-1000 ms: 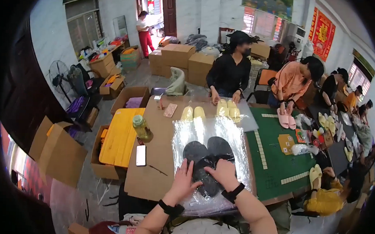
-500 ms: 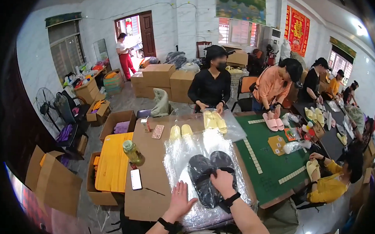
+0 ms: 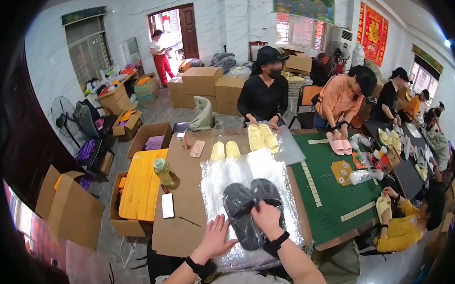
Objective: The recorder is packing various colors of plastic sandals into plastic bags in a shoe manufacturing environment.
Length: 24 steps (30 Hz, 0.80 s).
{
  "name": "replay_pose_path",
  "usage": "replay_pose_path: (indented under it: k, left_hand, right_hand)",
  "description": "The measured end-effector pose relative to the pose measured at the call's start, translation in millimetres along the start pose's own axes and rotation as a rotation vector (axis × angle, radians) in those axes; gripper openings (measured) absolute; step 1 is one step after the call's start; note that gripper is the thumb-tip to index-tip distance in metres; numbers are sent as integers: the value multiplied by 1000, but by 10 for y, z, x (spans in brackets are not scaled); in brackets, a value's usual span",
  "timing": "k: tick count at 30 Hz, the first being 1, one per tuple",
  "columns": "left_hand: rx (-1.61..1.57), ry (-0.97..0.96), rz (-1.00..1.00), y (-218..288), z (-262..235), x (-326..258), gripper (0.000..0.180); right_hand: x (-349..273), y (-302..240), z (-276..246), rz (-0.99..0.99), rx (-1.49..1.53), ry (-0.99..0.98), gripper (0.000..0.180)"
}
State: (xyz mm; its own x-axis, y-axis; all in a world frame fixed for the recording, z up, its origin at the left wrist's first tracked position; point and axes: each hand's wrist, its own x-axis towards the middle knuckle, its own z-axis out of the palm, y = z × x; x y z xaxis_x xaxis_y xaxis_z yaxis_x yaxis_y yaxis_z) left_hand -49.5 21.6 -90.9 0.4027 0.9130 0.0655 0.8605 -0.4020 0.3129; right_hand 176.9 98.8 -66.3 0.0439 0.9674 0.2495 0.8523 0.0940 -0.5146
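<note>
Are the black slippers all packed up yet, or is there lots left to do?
Not packed yet. Done: the pair of dark grey slippers lies side by side on the clear plastic bags. In hand: the right hand presses on the slippers, while the left hand lies flat on the plastic beside them. Left: they seem not yet inside a bag, and a yellow pair waits farther up the table.

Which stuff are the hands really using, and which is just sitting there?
In use:
right hand on the dark slippers
left hand flat on the clear plastic bags

Just lying about:
phone
green bottle
yellow slippers
</note>
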Motion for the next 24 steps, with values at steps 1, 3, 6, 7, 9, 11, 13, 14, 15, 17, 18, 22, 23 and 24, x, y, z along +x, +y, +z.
replay_pose_path:
  k: [1, 3, 6, 7, 9, 11, 13, 14, 15, 17, 18, 22, 23, 24]
  left_hand:
    - [-17, 19, 46, -23, -48, -8, 84]
    - [-107, -42, 45, -126, -175, 17, 82]
    - [-284, -119, 27, -117, -408, 169, 68]
    - [-210, 40, 21, -114, -368, 215, 61]
    - [-105, 179, 2, -67, -286, 313, 54]
    - [-116, 188, -58, -126, -5, 295, 57]
    - [-63, 138, -72, -63, 54, 290, 63]
    - [-62, 127, -61, -78, 83, 300, 63]
    - [-45, 142, -72, -86, 144, 301, 63]
    - [-12, 152, -79, -25, 149, 306, 62]
    - [-13, 145, -73, -15, 136, 311, 62]
    - [-18, 134, -72, -41, 170, 319, 61]
    - [7, 135, -69, -78, 212, 325, 61]
    - [29, 138, -66, -77, 216, 328, 61]
  right_hand:
    - [47, 84, 11, -7, -50, 20, 31]
    - [136, 171, 18, -11, -27, 31, 31]
    - [135, 117, -71, -32, -50, 5, 31]
    - [97, 30, -108, -44, -26, -21, 31]
    - [66, -29, -79, -6, -20, -56, 41]
    - [46, -70, -53, -56, -46, -10, 47]
    - [67, -72, -71, -45, -116, -12, 61]
    - [100, -66, -40, -30, -115, -10, 61]
    - [131, -19, 16, 6, -115, -57, 59]
    - [173, 88, 115, 22, -114, -102, 50]
    - [188, 91, 129, 31, -114, -102, 50]
    - [265, 159, 164, -15, -83, -57, 29]
    - [273, 196, 161, -30, -60, -28, 29]
    - [284, 238, 147, -45, -40, 0, 28]
